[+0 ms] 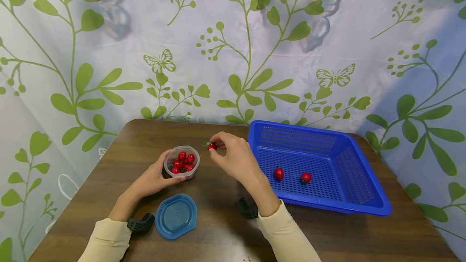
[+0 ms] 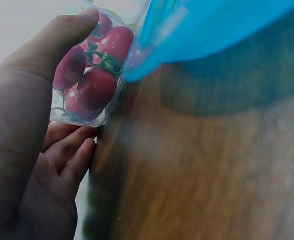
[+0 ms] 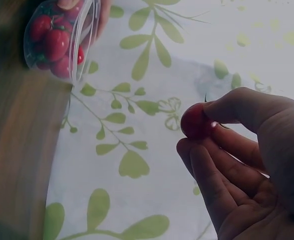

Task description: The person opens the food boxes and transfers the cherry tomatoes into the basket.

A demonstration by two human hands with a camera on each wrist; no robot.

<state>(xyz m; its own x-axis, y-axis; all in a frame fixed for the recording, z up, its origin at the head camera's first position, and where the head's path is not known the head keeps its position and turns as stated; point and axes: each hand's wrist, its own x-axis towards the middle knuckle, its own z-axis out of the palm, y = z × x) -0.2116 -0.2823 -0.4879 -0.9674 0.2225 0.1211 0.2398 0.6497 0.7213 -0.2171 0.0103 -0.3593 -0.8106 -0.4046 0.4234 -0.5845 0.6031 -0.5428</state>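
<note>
Head view: red tomato point(image 1: 211, 146) in right hand point(image 1: 235, 156)

Bare desk point(image 1: 214, 223) lay at the head view's lower centre, between the lid point(image 1: 177, 216) and the right sleeve point(image 1: 287, 233). The basket point(image 1: 327, 202), with raised walls, barred the right side. The tub point(image 1: 195, 167), left of centre, was open above; the left hand point(image 1: 154, 179) blocked its left side.

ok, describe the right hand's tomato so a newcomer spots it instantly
Find the blue basket on the table. Just left of it in the head view, the right hand pinches a small red tomato with a green top. It's the only one held directly; the others lie in the basket or clear tub.
</note>
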